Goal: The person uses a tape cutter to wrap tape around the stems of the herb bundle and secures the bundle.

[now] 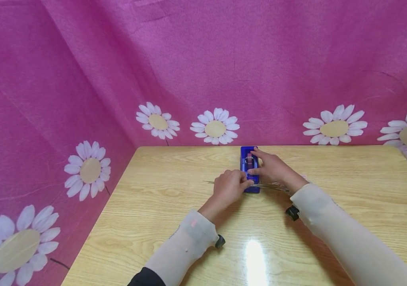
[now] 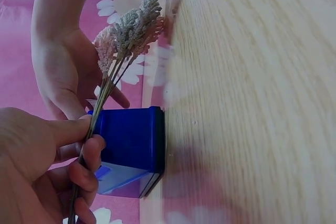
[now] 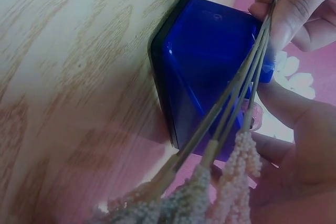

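A blue tape dispenser [image 1: 244, 165] stands near the table's far edge, its narrow end towards me. A pinkish tape roll [image 1: 249, 159] sits in it. My left hand [image 1: 228, 184] pinches the thin stems of a small bunch of dried flowers [image 2: 128, 32] between thumb and fingers. The stems cross above the dispenser's near end, and the pale pink and grey heads [image 3: 237, 174] point right. On the dispenser's right side my right hand [image 1: 276, 169] has its thumb by the roll and a finger at the far rim; it seems to grip the dispenser. Its other fingers are partly hidden.
The wooden table [image 1: 160, 198] extends on both sides of the dispenser. A pink cloth [image 1: 260, 71] with white daisies hangs right behind the table and along its left side. Small black devices [image 1: 292, 213] are strapped under both wrists.
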Action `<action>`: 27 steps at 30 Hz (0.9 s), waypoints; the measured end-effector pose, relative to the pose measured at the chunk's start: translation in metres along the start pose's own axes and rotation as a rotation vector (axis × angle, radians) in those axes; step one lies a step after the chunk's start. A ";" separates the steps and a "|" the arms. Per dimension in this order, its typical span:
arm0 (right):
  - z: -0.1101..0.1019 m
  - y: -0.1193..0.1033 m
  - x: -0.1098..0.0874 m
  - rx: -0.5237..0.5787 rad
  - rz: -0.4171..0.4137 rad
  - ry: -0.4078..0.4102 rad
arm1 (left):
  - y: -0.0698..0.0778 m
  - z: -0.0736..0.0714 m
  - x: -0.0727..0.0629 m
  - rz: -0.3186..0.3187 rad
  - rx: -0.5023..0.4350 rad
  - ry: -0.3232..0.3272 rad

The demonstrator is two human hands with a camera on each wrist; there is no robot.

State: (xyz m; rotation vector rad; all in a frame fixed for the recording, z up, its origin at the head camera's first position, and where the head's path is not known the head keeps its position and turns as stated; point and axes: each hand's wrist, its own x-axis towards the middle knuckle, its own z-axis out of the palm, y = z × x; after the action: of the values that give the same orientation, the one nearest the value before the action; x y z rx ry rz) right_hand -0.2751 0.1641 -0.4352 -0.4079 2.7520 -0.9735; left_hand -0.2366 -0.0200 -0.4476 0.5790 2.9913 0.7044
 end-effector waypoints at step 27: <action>0.000 -0.001 -0.002 0.037 0.015 0.000 | 0.000 0.007 -0.001 0.056 0.149 0.047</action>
State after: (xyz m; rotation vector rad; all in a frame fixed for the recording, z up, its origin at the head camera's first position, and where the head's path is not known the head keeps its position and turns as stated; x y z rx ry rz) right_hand -0.2734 0.1642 -0.4342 -0.3816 2.7287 -1.0185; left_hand -0.2350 -0.0178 -0.4539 0.6634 3.1020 0.5067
